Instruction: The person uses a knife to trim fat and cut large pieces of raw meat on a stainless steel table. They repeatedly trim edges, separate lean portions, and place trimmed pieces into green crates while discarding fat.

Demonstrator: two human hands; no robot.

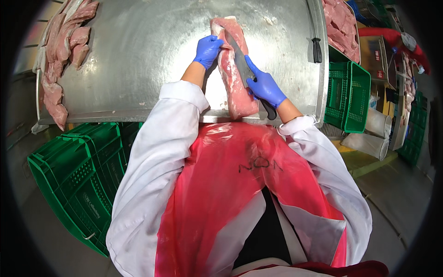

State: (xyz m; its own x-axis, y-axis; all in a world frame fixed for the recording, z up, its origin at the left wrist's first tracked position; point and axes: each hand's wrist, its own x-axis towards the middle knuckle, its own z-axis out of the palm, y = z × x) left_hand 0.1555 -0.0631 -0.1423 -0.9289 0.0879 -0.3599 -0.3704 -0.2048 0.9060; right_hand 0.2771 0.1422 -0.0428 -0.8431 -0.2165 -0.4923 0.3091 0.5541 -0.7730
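Note:
A long slab of raw pink meat lies lengthwise in front of me on the steel table. My left hand, in a blue glove, pinches a flap of pale trim at the slab's upper left. In my right hand, also gloved in blue, is a black-handled knife, its index finger stretched along the blade's spine. The blade lies over the slab, its tip up by the flap that my left hand grips.
Strips of meat line the table's left edge. A second knife rests along the right rim. A green crate stands at the right, with a heap of meat beyond it. More green crates sit below left.

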